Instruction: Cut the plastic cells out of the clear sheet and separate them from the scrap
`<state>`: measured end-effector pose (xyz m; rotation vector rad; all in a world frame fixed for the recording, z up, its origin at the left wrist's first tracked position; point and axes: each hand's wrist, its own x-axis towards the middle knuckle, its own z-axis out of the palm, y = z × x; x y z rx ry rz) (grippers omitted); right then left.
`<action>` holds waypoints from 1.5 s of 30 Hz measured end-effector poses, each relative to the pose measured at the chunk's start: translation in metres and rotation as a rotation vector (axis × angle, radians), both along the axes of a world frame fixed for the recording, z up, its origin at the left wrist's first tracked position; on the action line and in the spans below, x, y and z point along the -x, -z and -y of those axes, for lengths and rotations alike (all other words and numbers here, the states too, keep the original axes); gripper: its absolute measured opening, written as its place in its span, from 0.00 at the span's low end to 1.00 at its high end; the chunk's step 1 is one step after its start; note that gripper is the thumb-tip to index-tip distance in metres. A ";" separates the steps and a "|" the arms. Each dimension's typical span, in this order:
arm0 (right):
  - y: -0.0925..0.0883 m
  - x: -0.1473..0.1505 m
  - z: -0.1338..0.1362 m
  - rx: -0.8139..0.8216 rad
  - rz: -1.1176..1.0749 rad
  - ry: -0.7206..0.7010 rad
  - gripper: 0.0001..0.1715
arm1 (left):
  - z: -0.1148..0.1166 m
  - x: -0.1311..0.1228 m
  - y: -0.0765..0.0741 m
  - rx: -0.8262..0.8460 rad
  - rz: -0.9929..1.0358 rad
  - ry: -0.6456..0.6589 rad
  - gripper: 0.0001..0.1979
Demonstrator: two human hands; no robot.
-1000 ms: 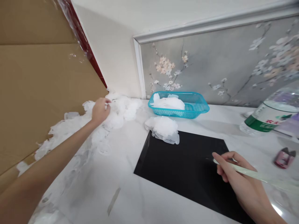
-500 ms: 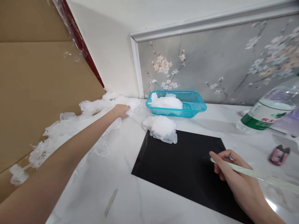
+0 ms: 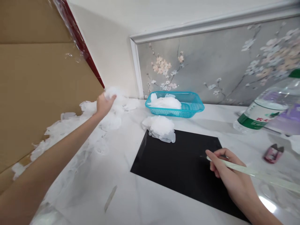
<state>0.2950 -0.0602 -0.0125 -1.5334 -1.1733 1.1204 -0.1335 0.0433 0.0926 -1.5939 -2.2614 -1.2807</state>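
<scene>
My left hand [image 3: 104, 106] is closed on some thin white plastic pieces [image 3: 113, 92], blurred by motion, at the back of a spread pile of similar translucent pieces [image 3: 63, 131]. My right hand [image 3: 231, 172] holds a slim pale green pen-like tool [image 3: 243, 169] between thumb and fingers. Its thin dark tip points left, over a black mat [image 3: 173, 162]; whether it touches the mat I cannot tell. A small heap of white plastic pieces [image 3: 161, 126] overlaps the mat's far left corner. Behind it stands a blue plastic basket [image 3: 198, 104] with more white pieces inside.
A large clear bottle with a green label [image 3: 255, 117] stands at the right, with a small pink clipper-like tool [image 3: 273, 153] in front. Cardboard [image 3: 42, 75] rises at the left. A strip of tape [image 3: 110, 198] is on the white marbled table [image 3: 126, 187].
My left hand has moved left and slightly up, now lifting white pieces off the pile. My right hand keeps its grip on the pen-like tool; the view has shifted slightly.
</scene>
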 end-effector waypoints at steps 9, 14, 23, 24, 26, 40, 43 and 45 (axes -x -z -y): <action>-0.001 0.001 0.001 -0.001 0.011 -0.009 0.25 | -0.011 -0.070 -0.017 -0.314 0.321 0.038 0.22; -0.003 0.002 0.003 -0.008 -0.005 0.005 0.24 | -0.007 -0.136 0.048 0.046 -0.085 0.546 0.25; 0.000 0.001 -0.001 0.027 0.003 -0.012 0.24 | 0.015 -0.142 0.064 0.572 -0.462 0.885 0.40; 0.000 0.001 -0.001 0.028 0.010 -0.012 0.24 | 0.018 -0.141 0.061 0.598 -0.450 0.893 0.46; 0.000 0.001 -0.001 0.027 0.013 -0.009 0.24 | 0.023 -0.143 0.060 0.635 -0.450 0.896 0.58; 0.000 0.000 -0.002 0.024 0.004 0.001 0.24 | 0.004 -0.199 0.079 0.474 -0.570 0.412 0.39; -0.001 0.000 -0.002 0.025 0.006 -0.003 0.24 | -0.002 -0.211 0.084 0.493 -0.578 0.315 0.41; -0.001 0.000 -0.001 0.018 0.001 -0.010 0.24 | -0.003 -0.216 0.084 0.512 -0.562 0.283 0.42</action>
